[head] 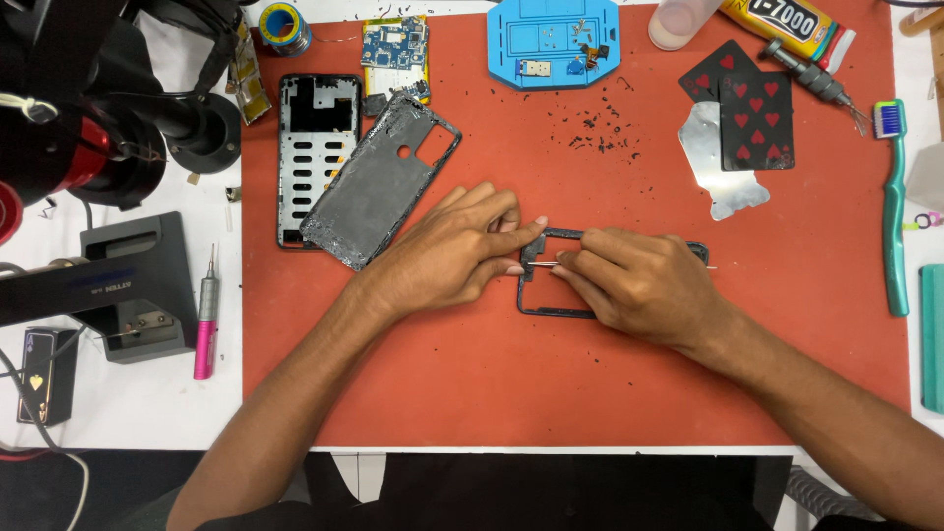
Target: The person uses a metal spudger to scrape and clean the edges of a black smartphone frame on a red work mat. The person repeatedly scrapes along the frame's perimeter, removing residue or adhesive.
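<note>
My 2 hands meet on 1 black frame (547, 295): left hand (454, 254) pinches its corner, right hand (639, 283) grips 1 thin pick (547, 264), half hidden.

Phone frame (551, 295) lying mid-mat (590, 393), between both hands; back cover (379, 182) lying to its left, overlapping chassis (313, 157); playing cards (742, 113) sitting far right; toothbrush (893, 206) lying beyond them

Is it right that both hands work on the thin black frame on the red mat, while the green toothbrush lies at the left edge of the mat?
Not quite. The head view shows the green toothbrush at the right edge of the red mat, not the left. The rest holds: the left hand and right hand both work on the thin black frame.
</note>
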